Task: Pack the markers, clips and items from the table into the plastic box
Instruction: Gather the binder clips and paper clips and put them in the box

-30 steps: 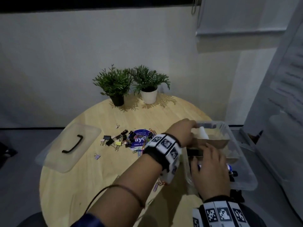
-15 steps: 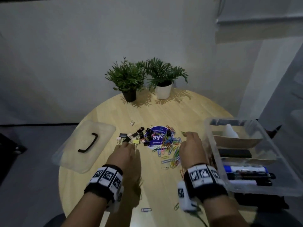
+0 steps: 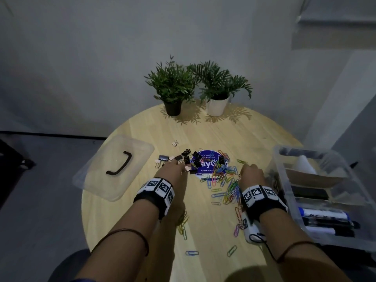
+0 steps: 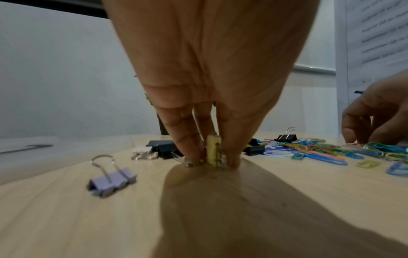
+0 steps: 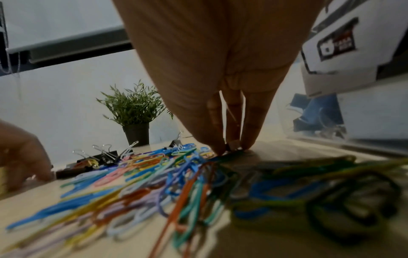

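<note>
Coloured paper clips (image 3: 223, 181) and black binder clips (image 3: 184, 157) lie scattered mid-table around a round blue sticker (image 3: 205, 164). My left hand (image 3: 173, 169) reaches down at the binder clips. In the left wrist view its thumb and fingers (image 4: 189, 153) pinch a small yellow binder clip (image 4: 213, 151) standing on the wood. My right hand (image 3: 251, 170) is at the right edge of the paper clip pile (image 5: 154, 174), fingertips (image 5: 217, 148) drawn together on a small clip on the table. The clear plastic box (image 3: 284, 192) stands at the right, holding markers (image 3: 325, 218).
The box's clear lid (image 3: 95, 176) with a black handle lies at the table's left edge. Two potted plants (image 3: 173, 92) stand at the back. A purple binder clip (image 4: 112, 181) lies near my left hand. Loose paper clips (image 3: 192, 252) dot the front of the table.
Both hands left the plastic box and moved left onto the clips. They have since lowered to the table, the left onto a yellow binder clip, the right onto the paper clips.
</note>
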A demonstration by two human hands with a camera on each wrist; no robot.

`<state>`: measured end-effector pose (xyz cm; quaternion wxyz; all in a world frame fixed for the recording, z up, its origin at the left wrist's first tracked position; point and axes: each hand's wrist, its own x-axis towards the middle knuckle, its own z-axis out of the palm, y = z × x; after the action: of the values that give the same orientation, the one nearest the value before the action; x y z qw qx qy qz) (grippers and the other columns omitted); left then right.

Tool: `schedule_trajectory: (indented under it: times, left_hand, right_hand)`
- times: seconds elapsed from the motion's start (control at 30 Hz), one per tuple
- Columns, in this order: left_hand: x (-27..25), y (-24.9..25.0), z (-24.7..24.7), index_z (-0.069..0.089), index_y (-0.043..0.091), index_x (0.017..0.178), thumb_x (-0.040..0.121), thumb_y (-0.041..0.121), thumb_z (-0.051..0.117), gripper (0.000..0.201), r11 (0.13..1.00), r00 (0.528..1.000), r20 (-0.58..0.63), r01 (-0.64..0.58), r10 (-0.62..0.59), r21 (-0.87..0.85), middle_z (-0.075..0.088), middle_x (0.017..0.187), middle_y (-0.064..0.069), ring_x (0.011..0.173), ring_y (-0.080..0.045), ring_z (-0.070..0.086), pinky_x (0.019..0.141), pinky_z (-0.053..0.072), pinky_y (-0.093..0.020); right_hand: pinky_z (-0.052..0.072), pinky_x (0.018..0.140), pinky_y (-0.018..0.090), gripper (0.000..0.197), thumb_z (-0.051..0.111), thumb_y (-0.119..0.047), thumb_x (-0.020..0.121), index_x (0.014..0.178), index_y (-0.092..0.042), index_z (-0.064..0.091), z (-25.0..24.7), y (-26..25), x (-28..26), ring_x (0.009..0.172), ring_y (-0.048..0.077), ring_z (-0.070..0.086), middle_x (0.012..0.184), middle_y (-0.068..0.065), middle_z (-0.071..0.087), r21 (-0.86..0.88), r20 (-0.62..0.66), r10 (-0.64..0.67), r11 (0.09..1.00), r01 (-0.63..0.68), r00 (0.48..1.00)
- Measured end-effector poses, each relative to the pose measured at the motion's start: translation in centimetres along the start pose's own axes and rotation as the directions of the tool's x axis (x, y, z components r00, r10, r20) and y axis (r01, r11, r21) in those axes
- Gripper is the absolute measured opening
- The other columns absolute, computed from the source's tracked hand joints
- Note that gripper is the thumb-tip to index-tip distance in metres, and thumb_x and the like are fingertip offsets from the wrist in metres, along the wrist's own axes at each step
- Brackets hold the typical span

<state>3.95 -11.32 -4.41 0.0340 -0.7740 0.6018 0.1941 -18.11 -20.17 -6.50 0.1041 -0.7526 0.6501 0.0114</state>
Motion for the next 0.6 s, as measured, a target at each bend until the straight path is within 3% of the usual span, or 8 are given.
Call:
schedule_trajectory:
  times: [0.17,0.27,0.33,0.4,0.47,0.53,0.6]
  left_hand:
    - [-1.8,-0.5,1.2,0.056,0.015,0.125,0.092,0.010,0.047,0.035,0.983,0.997,-0.074,0.024,-0.038,-0.182,0.056,0.125,-0.008,0.111,-0.026,0.055,0.095,0.047,-0.035]
    - [-3.2,-0.7,2.2,0.055,0.020,0.126,0.088,0.008,0.058,0.040,0.955,0.986,-0.146,0.030,-0.076,-0.295,0.045,0.132,0.000,0.107,-0.022,0.057,0.098,0.049,-0.034]
    - [-4.0,-0.7,2.7,0.057,0.022,0.122,0.089,0.009,0.057,0.035,0.937,0.985,-0.160,0.009,-0.069,-0.348,0.044,0.128,0.003,0.099,-0.016,0.058,0.097,0.050,-0.029]
    - [-4.5,-0.9,2.9,0.061,0.024,0.114,0.093,0.016,0.055,0.024,0.909,0.983,-0.171,-0.016,-0.061,-0.416,0.049,0.119,0.006,0.096,-0.012,0.058,0.095,0.050,-0.027]
    - [-4.6,-1.2,2.9,0.063,0.024,0.107,0.094,0.015,0.052,0.019,0.847,0.977,-0.201,-0.049,-0.069,-0.529,0.052,0.109,0.010,0.095,-0.008,0.057,0.091,0.050,-0.023]
    - [-4.4,-1.5,2.9,0.064,0.020,0.103,0.092,-0.001,0.045,0.030,0.749,0.972,-0.206,-0.054,-0.111,-0.660,0.053,0.103,0.011,0.093,-0.005,0.055,0.080,0.045,-0.013]
    - [-4.0,-1.6,2.7,0.065,0.018,0.097,0.089,-0.009,0.037,0.039,0.669,0.967,-0.186,-0.023,-0.173,-0.743,0.057,0.099,0.011,0.091,-0.002,0.053,0.073,0.040,-0.011]
  right_hand:
    - [0.047,0.084,0.040,0.030,0.058,-0.007,0.081,0.111,-0.006,0.056,-0.2,-0.3,-0.2,0.104,0.041,0.054,0.117,0.018,0.050,0.268,-0.051,0.043,0.963,-0.028,0.998]
    - [0.044,0.068,0.031,0.022,0.057,-0.004,0.082,0.103,-0.006,0.058,-0.7,-0.6,-0.3,0.083,0.035,0.058,0.113,0.017,0.050,0.434,-0.085,0.070,0.901,-0.026,0.994]
    - [0.037,0.058,0.027,0.016,0.049,0.001,0.084,0.092,-0.008,0.060,-1.2,-1.2,0.1,0.071,0.029,0.054,0.102,0.019,0.059,0.555,-0.065,0.100,0.830,-0.048,0.993]
    - [0.038,0.060,0.025,0.023,0.041,0.003,0.085,0.083,-0.008,0.061,-1.5,-2.2,1.0,0.070,0.026,0.053,0.091,0.020,0.064,0.637,-0.051,0.109,0.769,-0.052,0.993]
    - [0.039,0.062,0.028,0.020,0.042,-0.001,0.088,0.088,-0.005,0.062,-1.7,-3.4,2.2,0.075,0.028,0.055,0.096,0.020,0.065,0.650,-0.062,0.107,0.759,-0.041,0.992]
    - [0.038,0.064,0.029,0.018,0.048,-0.012,0.091,0.104,-0.005,0.057,-1.6,-4.6,3.3,0.084,0.031,0.057,0.109,0.019,0.061,0.613,-0.040,0.094,0.789,-0.050,0.995]
    - [0.038,0.067,0.031,0.034,0.053,-0.021,0.091,0.119,-0.002,0.048,-1.1,-5.3,4.4,0.096,0.035,0.058,0.118,0.021,0.056,0.565,0.035,0.090,0.820,-0.094,0.995]
